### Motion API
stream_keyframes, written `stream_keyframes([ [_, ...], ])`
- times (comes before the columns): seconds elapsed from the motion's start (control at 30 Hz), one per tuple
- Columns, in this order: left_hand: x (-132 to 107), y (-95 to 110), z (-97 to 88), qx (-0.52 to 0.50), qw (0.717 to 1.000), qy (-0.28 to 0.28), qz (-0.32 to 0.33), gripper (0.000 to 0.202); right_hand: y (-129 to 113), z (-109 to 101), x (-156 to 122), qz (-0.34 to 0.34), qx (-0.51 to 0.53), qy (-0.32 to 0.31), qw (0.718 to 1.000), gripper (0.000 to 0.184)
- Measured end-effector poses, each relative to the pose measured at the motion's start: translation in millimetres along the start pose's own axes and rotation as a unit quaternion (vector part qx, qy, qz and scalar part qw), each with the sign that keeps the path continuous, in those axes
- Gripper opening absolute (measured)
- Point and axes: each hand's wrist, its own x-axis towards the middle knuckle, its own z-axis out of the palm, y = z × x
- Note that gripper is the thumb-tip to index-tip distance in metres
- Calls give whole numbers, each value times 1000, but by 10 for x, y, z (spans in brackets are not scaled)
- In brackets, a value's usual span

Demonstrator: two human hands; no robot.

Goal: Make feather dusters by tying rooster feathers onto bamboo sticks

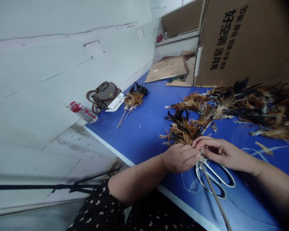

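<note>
A feather duster (185,128) with brown and black feathers and a thin stick (215,194) lies at a slant before me. My left hand (183,158) is closed around the base of its feathers, where they meet the stick. My right hand (223,154) pinches at the same spot, its thumb and fingers close to my left fingertips. What the right fingertips hold is too small to make out. Just under the hands and stick lie metal scissors (227,181), their loop handles towards me. A clear plastic strip (191,187) curls on the table beside them.
Loose feathers (260,102) are heaped on the blue table (154,118) at the right. Towards the wall lie a finished-looking feather duster (135,98), a brown handbag (107,96) and a bottle (84,112). Cardboard sheets (167,69) and a large carton (245,41) stand at the back.
</note>
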Motion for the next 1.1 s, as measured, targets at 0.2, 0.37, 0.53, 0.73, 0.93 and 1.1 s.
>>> stream_keyframes([
  [0.2,-8,-11,4,-5,1000,11,3,19,-4,26,19,4,4,2,1000,31],
  [0.37,-61,-6,29,-1,999,-37,6,24,1,39,18,11,26,19,999,34],
  [0.53,1,-8,-7,-18,999,27,-20,18,45,11,11,27,49,-3,998,34],
  [0.73,56,-18,-33,-29,998,43,-21,18,117,-13,0,64,87,3,994,36],
  [0.93,-7,-9,3,-1,1000,27,-1,22,135,71,37,98,79,69,990,44],
  [1.1,-85,-11,43,-5,1000,-30,7,26,-14,108,89,64,69,92,991,46],
])
